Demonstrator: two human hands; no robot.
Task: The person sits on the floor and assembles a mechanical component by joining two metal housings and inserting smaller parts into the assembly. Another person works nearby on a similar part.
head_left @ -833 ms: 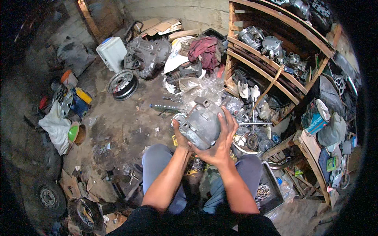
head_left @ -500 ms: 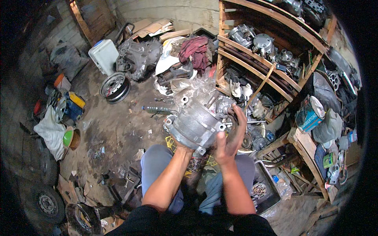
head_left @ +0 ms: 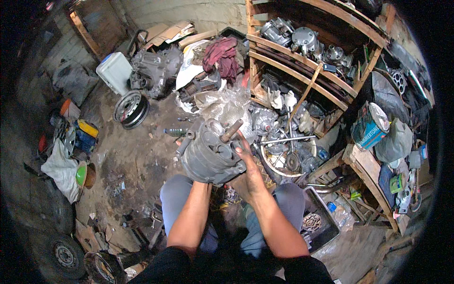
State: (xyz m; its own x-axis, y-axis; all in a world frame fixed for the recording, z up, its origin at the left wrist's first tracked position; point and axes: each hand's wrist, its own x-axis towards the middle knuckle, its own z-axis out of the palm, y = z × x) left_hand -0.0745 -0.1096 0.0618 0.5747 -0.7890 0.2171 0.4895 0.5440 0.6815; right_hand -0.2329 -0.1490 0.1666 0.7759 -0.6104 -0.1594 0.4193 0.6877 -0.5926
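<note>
I have the grey metal housing (head_left: 210, 161) up in front of me, above my knees (head_left: 177, 196) and nearer the left one, tilted so that its worked face and the shaft (head_left: 232, 130) standing out toward one o'clock show to me. My left hand (head_left: 200, 185) comes in beneath at about seven o'clock, probably to bear most of the weight; its fingers are hidden behind the metal, so I cannot tell how they are set. My right hand (head_left: 250, 173) is closed along the flank at four o'clock, fingertips up by the rim, likely to steady the tilt and stop it rolling off my palm. Counting round from the housing, a wide basin (head_left: 277, 171) of loose parts sits at three o'clock, and a dark tray (head_left: 330, 235) lies at four, just past my right knee, both seemingly set within easy reach. A wooden rack (head_left: 302, 80) at one o'clock carries more metal units, off the ground. The floor (head_left: 135, 146) is bare, stained and littered, with a wheel rim (head_left: 131, 109) at ten o'clock, a big gearbox casing (head_left: 158, 68) at eleven and a tyre (head_left: 66, 253) at eight. A pale block wall (head_left: 213, 18) shuts off twelve o'clock.
</note>
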